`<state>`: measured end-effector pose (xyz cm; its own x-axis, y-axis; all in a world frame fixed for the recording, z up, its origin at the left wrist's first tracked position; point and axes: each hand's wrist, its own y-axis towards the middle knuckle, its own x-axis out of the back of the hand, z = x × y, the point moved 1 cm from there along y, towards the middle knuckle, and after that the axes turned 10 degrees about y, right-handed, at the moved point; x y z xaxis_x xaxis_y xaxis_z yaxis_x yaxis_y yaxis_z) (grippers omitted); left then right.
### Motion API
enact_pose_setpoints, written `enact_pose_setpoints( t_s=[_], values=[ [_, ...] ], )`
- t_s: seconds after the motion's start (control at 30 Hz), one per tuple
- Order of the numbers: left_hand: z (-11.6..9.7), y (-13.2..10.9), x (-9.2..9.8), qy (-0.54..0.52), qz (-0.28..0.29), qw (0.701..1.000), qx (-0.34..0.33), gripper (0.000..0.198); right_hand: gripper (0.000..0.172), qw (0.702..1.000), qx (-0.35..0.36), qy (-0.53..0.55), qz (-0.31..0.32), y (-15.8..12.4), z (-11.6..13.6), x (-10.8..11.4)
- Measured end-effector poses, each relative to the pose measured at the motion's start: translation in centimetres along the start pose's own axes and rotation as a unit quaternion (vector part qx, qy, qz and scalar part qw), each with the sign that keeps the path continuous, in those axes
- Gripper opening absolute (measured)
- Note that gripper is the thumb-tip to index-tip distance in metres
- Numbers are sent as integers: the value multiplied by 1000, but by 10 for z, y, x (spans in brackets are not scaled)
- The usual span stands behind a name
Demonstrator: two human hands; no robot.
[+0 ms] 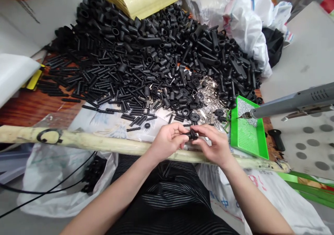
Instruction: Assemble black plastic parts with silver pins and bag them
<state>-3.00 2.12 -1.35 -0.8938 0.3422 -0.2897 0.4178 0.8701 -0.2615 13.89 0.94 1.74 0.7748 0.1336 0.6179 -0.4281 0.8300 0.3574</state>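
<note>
Between both hands, just above the table's front edge, is a small black plastic part (pixel 192 135). My left hand (pixel 169 140) pinches its left end with thumb and fingers. On the other side my right hand (pixel 212 142) grips it between thumb and fingertips, where a bit of shiny metal shows. Behind the hands lie round black discs (pixel 194 117) and a scatter of small metal clips (pixel 210 94). Black ribbed rods (pixel 134 120) are strewn to the left of them.
A large heap of black plastic parts (pixel 156 36) covers the table's back. At right, a green tray (pixel 249 148) holds tiny screws (pixel 245 108), with an electric screwdriver (pixel 292 102) above it. A wooden pole (pixel 91 139) runs along the front edge. White sacks (pixel 273 200) hang below.
</note>
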Motion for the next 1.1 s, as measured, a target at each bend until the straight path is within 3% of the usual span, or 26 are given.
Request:
enact_pose_setpoints(
  t_s=[0.23, 0.33, 0.4, 0.5, 0.63, 0.73, 0.8, 0.93, 1.0, 1.1],
  values=[
    [-3, 2, 2, 8, 10, 1000, 11, 8, 36, 994, 86, -58, 43, -6, -5, 0],
    [-2, 1, 2, 15, 29, 999, 7, 7, 31, 995, 74, -47, 42, -7, -4, 0],
    [1, 1, 1, 37, 22, 999, -8, 6, 26, 999, 26, -16, 18, -6, -4, -1],
    [9, 0, -1, 97, -8, 994, -55, 5, 24, 992, -103, 74, -13, -6, -5, -3],
    [18, 0, -2, 189, -31, 975, -114, 7, 31, 934, -269, 235, -28, -8, -10, -8],
    [18, 1, -2, 224, -38, 966, -126, 9, 32, 901, -318, 293, -37, -11, -12, -12],
    [15, 2, -2, 201, -36, 972, -115, 6, 30, 923, -280, 259, -47, -13, -12, -14],
    [6, 3, -3, 106, -4, 993, -59, 3, 23, 994, -78, 60, -48, -13, -10, -14],
    [3, 2, -1, 75, 9, 997, -34, 6, 24, 999, 1, -7, -32, -12, -10, -12],
    [1, 1, 2, 36, 14, 999, -7, 12, 26, 997, 58, -50, -7, -8, -9, -7]
  ],
)
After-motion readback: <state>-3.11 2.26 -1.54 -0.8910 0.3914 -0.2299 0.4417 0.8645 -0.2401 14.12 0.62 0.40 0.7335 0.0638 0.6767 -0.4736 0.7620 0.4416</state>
